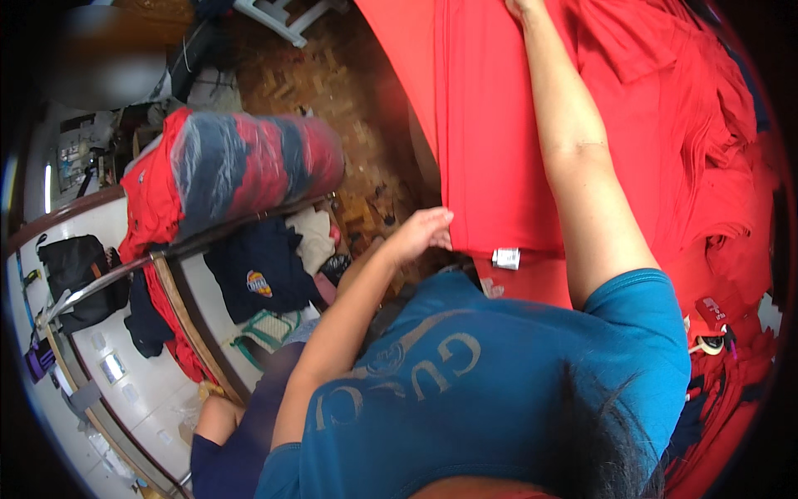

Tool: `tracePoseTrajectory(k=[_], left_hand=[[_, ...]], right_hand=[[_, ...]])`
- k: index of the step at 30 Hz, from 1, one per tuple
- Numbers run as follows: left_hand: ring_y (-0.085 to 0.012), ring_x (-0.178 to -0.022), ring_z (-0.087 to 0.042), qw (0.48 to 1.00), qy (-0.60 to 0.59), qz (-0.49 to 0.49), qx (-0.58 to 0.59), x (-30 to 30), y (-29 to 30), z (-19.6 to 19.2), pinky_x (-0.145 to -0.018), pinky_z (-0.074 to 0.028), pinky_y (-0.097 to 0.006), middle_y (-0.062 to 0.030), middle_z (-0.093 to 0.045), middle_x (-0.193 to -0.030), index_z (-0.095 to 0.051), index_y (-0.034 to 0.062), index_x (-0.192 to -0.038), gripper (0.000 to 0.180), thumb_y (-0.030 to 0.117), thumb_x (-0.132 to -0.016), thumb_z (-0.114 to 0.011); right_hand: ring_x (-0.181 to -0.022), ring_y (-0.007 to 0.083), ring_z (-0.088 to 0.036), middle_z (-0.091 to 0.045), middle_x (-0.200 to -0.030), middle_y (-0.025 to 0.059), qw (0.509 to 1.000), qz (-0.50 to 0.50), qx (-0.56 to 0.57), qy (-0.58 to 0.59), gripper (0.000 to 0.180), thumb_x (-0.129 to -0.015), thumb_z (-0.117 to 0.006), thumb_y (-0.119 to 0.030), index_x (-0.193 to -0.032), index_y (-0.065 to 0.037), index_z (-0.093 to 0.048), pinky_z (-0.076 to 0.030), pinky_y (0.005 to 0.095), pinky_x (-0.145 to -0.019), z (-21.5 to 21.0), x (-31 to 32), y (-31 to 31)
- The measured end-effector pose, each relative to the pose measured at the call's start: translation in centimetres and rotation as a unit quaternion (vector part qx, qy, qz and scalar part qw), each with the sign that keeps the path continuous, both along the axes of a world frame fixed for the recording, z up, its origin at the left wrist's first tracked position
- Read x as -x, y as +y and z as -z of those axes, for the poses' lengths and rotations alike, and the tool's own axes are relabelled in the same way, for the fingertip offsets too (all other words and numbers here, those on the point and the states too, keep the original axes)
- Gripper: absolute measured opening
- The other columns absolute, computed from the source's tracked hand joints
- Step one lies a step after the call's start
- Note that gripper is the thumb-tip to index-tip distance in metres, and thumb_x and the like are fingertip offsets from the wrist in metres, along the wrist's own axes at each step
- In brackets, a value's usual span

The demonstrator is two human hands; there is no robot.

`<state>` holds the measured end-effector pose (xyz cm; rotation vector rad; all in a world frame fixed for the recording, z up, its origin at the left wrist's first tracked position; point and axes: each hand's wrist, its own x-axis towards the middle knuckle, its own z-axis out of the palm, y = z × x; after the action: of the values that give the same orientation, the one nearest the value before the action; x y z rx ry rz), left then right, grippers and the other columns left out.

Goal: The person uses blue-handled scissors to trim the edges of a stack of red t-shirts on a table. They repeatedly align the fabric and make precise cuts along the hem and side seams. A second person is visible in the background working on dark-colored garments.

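The red cloth [490,141] is a broad, plain sheet of bright red fabric, spread nearly flat and stretched lengthwise from the top of the view down toward the person's chest; its left edge runs straight and taut; its near edge is folded or doubled, showing a darker red layer beneath; a small white tag [505,258] sits at that near edge; the left hand [424,233] pinches the near left corner; the right hand [522,8] presses the far end, at the picture's top.
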<state>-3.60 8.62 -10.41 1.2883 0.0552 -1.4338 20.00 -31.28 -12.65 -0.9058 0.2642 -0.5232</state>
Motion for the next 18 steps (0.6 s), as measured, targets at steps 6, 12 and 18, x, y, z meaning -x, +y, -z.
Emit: tracePoseTrajectory(k=[6,12,18], left_hand=[[-0.0134,-0.084,-0.064,0.998,0.007,0.033,0.052,-0.5,0.5,0.3,-0.08,-0.052,-0.028,-0.0053,-0.067,-0.097,-0.06,0.0015,-0.113,0.028,0.009,-0.092,-0.043],[-0.0118,-0.088,-0.062,0.996,-0.04,0.068,0.049,-0.4,0.2,-0.8,-0.08,-0.05,-0.026,-0.0061,-0.067,-0.103,-0.058,-0.0003,-0.12,0.03,0.007,-0.092,-0.051],[-0.007,-0.081,-0.058,0.987,-0.156,0.05,0.004,0.1,-1.6,-2.7,-0.075,-0.049,-0.026,-0.0022,-0.066,-0.094,-0.062,0.0026,-0.099,0.016,0.018,-0.096,-0.058]], right_hand=[[-0.094,0.0278,-0.066,-0.06,-0.098,0.0172,1.0,0.003,0.004,0.022,0.035,-0.093,-0.056,-0.01,-0.121,0.009,-0.047,-0.056,0.0366,-0.082,-2.5,3.2,1.8],[-0.093,0.0265,-0.066,-0.061,-0.097,0.016,0.999,0.001,0.014,0.034,0.037,-0.093,-0.057,-0.012,-0.121,0.008,-0.048,-0.056,0.0353,-0.08,-3.7,4.5,2.7],[-0.092,0.0252,-0.066,-0.061,-0.095,0.0147,0.998,0.005,0.028,0.049,0.038,-0.092,-0.059,-0.014,-0.121,0.008,-0.049,-0.055,0.0341,-0.079,-4.6,5.6,3.6]])
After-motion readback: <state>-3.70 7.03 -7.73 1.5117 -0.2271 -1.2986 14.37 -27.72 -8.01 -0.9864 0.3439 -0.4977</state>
